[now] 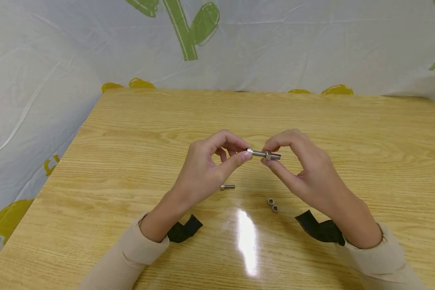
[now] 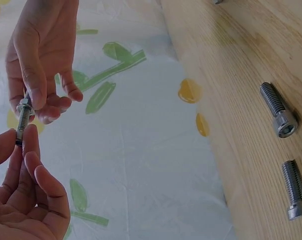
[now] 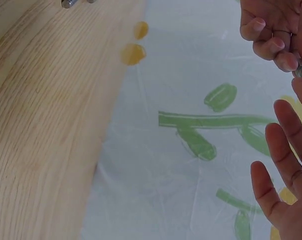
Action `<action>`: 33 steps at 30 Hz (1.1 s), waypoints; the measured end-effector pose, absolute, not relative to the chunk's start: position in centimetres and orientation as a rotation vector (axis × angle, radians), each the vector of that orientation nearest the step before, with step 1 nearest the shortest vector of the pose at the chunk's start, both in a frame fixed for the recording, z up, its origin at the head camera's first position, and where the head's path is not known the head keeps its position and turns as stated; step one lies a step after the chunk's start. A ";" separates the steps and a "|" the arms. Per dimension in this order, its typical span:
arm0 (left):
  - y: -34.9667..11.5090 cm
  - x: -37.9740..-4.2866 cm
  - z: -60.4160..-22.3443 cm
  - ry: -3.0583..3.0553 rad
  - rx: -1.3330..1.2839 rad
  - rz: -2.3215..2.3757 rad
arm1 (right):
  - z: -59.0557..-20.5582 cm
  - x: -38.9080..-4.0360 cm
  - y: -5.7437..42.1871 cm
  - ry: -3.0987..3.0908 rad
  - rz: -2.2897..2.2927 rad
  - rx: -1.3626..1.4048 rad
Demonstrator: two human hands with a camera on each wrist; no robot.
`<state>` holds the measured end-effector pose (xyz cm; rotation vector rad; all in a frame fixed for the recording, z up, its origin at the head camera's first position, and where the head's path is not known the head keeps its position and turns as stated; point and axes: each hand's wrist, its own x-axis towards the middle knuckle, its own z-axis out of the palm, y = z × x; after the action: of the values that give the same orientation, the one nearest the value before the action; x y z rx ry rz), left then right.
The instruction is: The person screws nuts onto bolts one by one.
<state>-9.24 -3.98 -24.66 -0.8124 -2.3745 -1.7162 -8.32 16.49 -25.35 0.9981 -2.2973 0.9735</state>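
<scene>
Bolt (image 1: pixel 258 153), silver and threaded, is held up above the wooden table (image 1: pixel 130 133) between both hands, nearly level, its head toward the left. Farthest left, pale cloth (image 1: pixel 29 80) with yellow and green printing hangs beside the table and runs on behind its back edge. Next come a beige left sleeve (image 1: pixel 137 249) with a turned-back cuff and a black left strap (image 1: pixel 185 231) at the wrist. The left hand (image 1: pixel 203 165) pinches the bolt's head between thumb and index finger. Below that hand, a loose bolt (image 1: pixel 230 187) lies on the table; the left wrist view shows two such socket-head bolts lying apart. Farther right, a nut (image 1: pixel 268 155) sits around the held bolt's shaft, and the threaded end pokes out past it. Lower down, a pair of loose nuts (image 1: pixel 271 201) lies on the table, side by side. The right hand (image 1: pixel 311 165) grips the threaded nut between thumb and index finger, its other fingers spread. At its wrist are a black right strap (image 1: pixel 322 231) and a beige right sleeve (image 1: pixel 377 257).
</scene>
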 end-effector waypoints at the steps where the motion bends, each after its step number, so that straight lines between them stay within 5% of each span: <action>1: -4.0 -9.2 -24.7 -2.374 -0.811 -1.719 | -25.4 -8.4 16.5 -2.273 0.969 1.009; 33: -4.0 -9.3 -24.8 -2.376 -0.812 -1.717 | -25.4 -7.9 16.6 -2.463 1.032 0.884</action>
<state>-9.32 -4.02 -24.81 -0.8120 -2.3764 -1.7173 -7.94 16.63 -25.45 0.8844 -2.4633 1.0324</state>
